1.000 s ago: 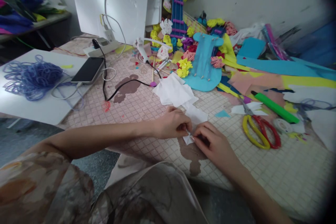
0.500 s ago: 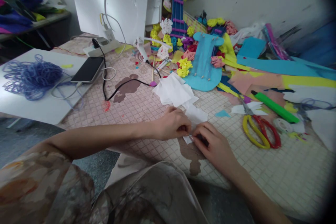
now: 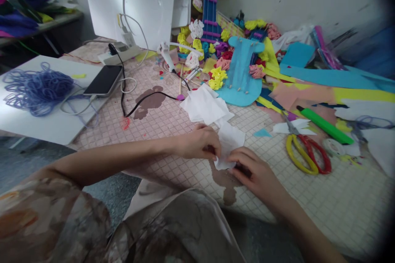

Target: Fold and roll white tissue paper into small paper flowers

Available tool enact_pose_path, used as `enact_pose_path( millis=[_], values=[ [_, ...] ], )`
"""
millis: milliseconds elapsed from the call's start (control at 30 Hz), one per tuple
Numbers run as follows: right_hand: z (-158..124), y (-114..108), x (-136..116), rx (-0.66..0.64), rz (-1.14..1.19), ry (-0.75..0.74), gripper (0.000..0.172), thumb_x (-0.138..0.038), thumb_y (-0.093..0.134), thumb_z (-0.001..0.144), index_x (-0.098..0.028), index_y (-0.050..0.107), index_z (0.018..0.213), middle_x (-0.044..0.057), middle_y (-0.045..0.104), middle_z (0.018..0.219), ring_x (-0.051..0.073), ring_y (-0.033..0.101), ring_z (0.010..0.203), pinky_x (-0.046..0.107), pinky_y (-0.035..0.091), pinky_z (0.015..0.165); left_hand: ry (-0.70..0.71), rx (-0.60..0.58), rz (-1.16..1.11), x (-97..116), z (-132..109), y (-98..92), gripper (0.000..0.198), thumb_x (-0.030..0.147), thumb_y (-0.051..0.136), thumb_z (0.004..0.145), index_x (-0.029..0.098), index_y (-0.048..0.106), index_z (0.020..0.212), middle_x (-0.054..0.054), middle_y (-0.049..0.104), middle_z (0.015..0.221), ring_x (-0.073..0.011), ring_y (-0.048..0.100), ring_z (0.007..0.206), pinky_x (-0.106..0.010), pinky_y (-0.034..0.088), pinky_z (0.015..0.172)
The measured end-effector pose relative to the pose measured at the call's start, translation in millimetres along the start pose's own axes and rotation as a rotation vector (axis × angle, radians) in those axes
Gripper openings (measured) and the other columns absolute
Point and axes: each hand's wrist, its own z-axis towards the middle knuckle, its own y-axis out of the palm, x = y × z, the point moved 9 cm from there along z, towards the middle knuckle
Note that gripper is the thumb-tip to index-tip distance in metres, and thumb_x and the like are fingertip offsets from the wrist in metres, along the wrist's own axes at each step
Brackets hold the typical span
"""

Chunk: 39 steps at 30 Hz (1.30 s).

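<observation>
A small sheet of thin white paper (image 3: 230,141) lies between my hands, near the front edge of the tiled-pattern table. With fingers pinched, my left hand (image 3: 200,142) grips its lower left edge. My right hand (image 3: 253,168) holds the lower right side between curled fingers and thumb; the thumb is partly hidden. Just beyond my hands is a loose stack of more white paper sheets (image 3: 205,104), touching the far end of the held one. A brown stain (image 3: 226,183) shows on the table below the paper.
Scissors (image 3: 304,152) with yellow and red handles and a green cutter (image 3: 325,125) lie on the right. Behind stand a blue cut-out (image 3: 242,74) and crumpled paper flowers (image 3: 217,78). On the left are a glue gun (image 3: 166,57), a phone (image 3: 103,80) and purple yarn (image 3: 40,88).
My hands have drawn apart a little, the left one shifting slightly left and the right one slightly right. More of the white paper's near end now shows between them.
</observation>
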Motion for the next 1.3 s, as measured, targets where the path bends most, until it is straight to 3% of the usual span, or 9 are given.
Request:
enact_pose_path(
  millis=[200,500,767,967,1300],
  values=[
    [-3.6,0.3,4.0,-0.082,0.044,0.008,0.016,-0.012,0.049,0.089,-0.023,0.061,0.089,0.006,0.053,0.1,0.018,0.053,0.093,0.03,0.047,0.074,0.059,-0.064,-0.008,2.9,-1.1,-1.1,0.008,0.021,0.064,0.083,0.023,0.071,0.079,0.0,0.066,0.085,-0.015,0.055,0.092,-0.031,0.03,0.091],
    [0.8,-4.9,5.1,-0.045,0.045,0.041,0.012,-0.015,0.05,0.089,-0.021,0.059,0.083,0.005,0.056,0.092,0.018,0.055,0.087,0.031,0.047,0.073,0.051,-0.104,-0.061,0.3,0.0,-2.7,0.012,0.022,0.061,0.085,0.024,0.071,0.079,-0.001,0.068,0.087,-0.0146,0.057,0.092,-0.03,0.031,0.093],
    [8.4,-0.5,2.7,0.006,-0.054,0.088,0.012,-0.015,0.05,0.089,-0.02,0.057,0.082,0.003,0.056,0.088,0.017,0.055,0.082,0.03,0.045,0.071,0.021,-0.055,0.012,-3.1,9.3,3.8,0.01,0.019,0.062,0.083,0.023,0.071,0.081,0.001,0.069,0.082,-0.0139,0.055,0.089,-0.029,0.03,0.087],
    [8.2,-1.3,2.4,0.054,-0.094,0.085,0.011,-0.016,0.05,0.089,-0.021,0.056,0.082,0.003,0.056,0.088,0.017,0.056,0.081,0.03,0.045,0.07,-0.093,0.006,0.0,-10.0,9.7,4.4,0.009,0.023,0.068,0.079,0.022,0.067,0.088,0.004,0.069,0.078,-0.0152,0.055,0.091,-0.035,0.024,0.093],
    [8.5,0.1,0.4,0.109,-0.181,0.063,0.009,-0.018,0.049,0.09,-0.021,0.052,0.082,0.003,0.055,0.087,0.017,0.056,0.08,0.03,0.045,0.068,-0.124,0.091,0.056,-6.0,7.1,3.7,0.007,0.016,0.063,0.077,0.02,0.065,0.082,0.003,0.065,0.074,-0.0155,0.054,0.087,-0.034,0.026,0.09]
  ],
)
